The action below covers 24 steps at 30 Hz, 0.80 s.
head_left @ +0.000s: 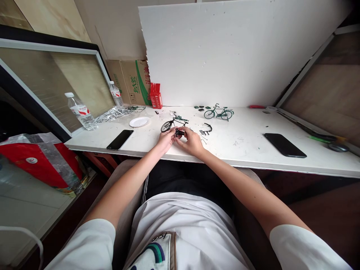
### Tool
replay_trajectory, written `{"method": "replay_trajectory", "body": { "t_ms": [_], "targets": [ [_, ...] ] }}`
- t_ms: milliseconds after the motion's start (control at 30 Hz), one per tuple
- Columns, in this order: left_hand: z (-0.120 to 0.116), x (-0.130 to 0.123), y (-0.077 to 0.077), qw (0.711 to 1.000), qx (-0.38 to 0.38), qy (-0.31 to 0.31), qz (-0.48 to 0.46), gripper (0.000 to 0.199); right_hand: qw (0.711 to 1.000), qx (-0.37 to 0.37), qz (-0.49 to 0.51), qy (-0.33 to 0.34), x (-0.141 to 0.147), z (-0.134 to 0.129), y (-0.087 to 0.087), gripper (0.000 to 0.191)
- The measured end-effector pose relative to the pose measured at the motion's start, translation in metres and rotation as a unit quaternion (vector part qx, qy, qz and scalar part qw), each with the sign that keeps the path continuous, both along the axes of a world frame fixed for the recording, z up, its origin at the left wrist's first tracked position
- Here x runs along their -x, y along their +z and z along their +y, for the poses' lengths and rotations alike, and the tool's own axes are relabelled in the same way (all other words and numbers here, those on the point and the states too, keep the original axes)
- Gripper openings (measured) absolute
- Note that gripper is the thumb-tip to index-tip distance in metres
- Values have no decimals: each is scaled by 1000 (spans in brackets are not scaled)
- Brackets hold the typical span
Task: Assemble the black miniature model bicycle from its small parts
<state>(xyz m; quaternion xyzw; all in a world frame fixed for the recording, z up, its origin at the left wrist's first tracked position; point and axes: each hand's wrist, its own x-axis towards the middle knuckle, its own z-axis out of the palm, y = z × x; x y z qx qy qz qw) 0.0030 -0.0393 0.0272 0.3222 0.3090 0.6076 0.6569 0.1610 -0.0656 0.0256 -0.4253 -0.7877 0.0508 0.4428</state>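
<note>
A black model bicycle [166, 126] is between my hands near the table's front edge, its spoked wheel pointing to the far left. My left hand [167, 139] is closed on its lower part, fingers pinched together. On the other side, my right hand [191, 141] grips a small dark part at the bicycle's near end; the fingers hide most of it. Just right of my right hand lie a curved black piece [208, 126] and several thin loose bits. Behind them stands a finished-looking green model bicycle [218, 112], upright on the table.
A white plate [139, 122] and a phone [120, 140] lie to the left, another phone [285, 145] to the right. Water bottles [81, 111], a red box [156, 96] and a cardboard box [129, 82] stand at the back left. A white board [225, 52] rises behind.
</note>
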Motion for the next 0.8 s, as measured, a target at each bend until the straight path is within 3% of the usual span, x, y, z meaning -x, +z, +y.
{"method": "replay_trajectory", "body": {
  "t_ms": [233,567,800],
  "targets": [
    [0,1,0,1000,16,-8,-11,18,1000,-6,-3,-19,0,0,0,32],
    [2,1,-3,1000,6,-7,-1,12,1000,1,-13,-15,0,-1,0,29],
    [3,2,-3,1000,20,-6,-14,21,1000,2,-15,-16,0,1,-1,29]
  ]
}}
